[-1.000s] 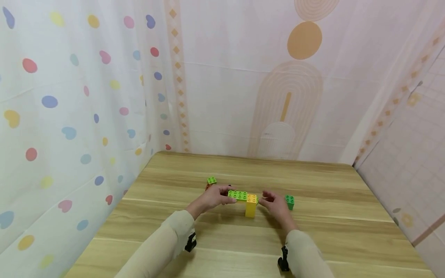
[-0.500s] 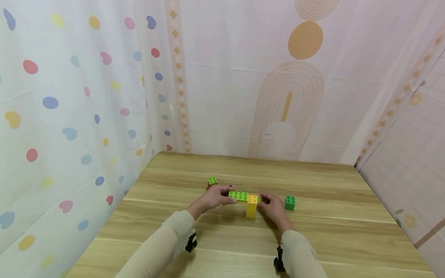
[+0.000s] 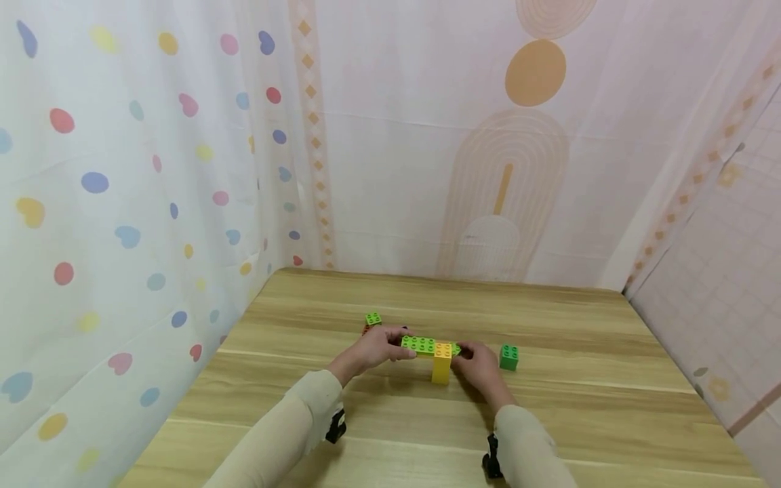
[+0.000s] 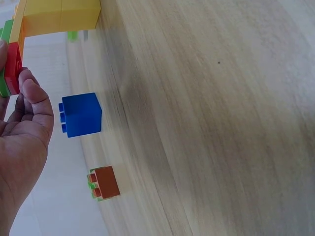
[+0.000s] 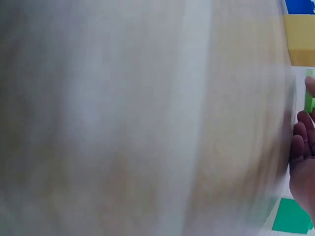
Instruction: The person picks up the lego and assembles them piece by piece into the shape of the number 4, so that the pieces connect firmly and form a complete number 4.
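Observation:
My left hand [image 3: 375,349] grips the left end of a long light green building brick [image 3: 418,345]. In the left wrist view, a red brick [image 4: 13,73] sits against that end, touching my fingers. A yellow column of bricks [image 3: 441,369] stands upright at the long brick's right part. My right hand [image 3: 480,369] pinches a small light green piece [image 3: 456,350] just right of the column; its full shape is hidden by column and fingers. The right wrist view shows only the hand's edge, beside the yellow bricks [image 5: 301,42].
A dark green brick [image 3: 509,357] stands right of my right hand. Behind my left hand is a light green brick [image 3: 373,317] on a brown one [image 4: 107,182]. A blue brick [image 4: 82,114] stands nearby on the wooden table [image 3: 390,440]. Patterned curtains [image 3: 390,169] hang behind.
My right hand has moved slightly left, closer to the yellow column, with its fingers at the small light green piece. My left hand has stayed almost still on the long brick.

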`<move>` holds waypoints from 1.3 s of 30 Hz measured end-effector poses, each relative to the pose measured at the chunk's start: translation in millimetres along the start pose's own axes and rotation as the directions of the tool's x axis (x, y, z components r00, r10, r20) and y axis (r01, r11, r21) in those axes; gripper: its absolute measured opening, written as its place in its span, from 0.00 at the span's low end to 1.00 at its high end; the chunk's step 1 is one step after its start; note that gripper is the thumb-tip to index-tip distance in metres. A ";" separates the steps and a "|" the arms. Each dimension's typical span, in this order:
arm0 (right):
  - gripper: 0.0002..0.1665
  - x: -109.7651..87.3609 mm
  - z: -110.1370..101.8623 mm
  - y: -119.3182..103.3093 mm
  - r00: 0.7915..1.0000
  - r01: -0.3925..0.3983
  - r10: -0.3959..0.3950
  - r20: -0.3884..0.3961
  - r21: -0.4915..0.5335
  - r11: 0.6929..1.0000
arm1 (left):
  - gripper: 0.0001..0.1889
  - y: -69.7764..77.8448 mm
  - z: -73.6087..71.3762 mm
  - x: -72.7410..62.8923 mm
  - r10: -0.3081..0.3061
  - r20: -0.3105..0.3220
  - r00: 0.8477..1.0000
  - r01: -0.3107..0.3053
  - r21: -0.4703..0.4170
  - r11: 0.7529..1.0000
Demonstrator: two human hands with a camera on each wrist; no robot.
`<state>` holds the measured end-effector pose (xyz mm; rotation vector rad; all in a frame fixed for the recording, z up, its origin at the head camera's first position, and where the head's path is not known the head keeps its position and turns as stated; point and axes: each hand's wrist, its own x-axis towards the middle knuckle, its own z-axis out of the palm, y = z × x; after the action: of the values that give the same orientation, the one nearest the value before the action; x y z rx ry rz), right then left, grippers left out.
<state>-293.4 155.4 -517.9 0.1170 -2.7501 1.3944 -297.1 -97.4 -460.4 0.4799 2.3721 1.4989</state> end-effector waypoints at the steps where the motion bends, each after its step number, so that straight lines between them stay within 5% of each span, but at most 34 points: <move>1: 0.22 -0.3 -1.7 0.1 1.000 -0.007 0.007 -0.001 0.024 1.000 | 0.24 0.3 0.0 0.0 0.000 0.000 1.000 0.000 0.000 1.000; 8: 0.24 -1.5 -29.0 -12.8 1.000 0.003 -0.007 0.026 0.151 0.989 | 0.21 1.1 -0.2 3.2 0.007 0.008 1.000 -0.008 0.018 1.000; 14: 0.24 -4.3 -55.6 -32.1 0.985 0.144 -0.157 0.067 0.169 0.975 | 0.19 4.7 1.2 6.2 0.031 0.034 0.999 -0.032 0.025 0.999; 25: 0.18 -9.1 -65.2 -43.5 0.932 0.297 -0.293 0.213 0.013 0.955 | 0.20 7.0 4.0 8.8 0.028 0.027 0.999 -0.029 0.015 0.999; 39: 0.20 -10.3 -69.7 -46.0 0.913 0.317 -0.302 0.273 -0.012 0.948 | 0.19 7.5 8.2 12.3 0.047 0.037 0.998 -0.048 0.012 0.999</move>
<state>-277.8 184.9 -440.6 0.7584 -2.8061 1.2960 -303.8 -82.4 -457.8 0.5656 2.3589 1.4830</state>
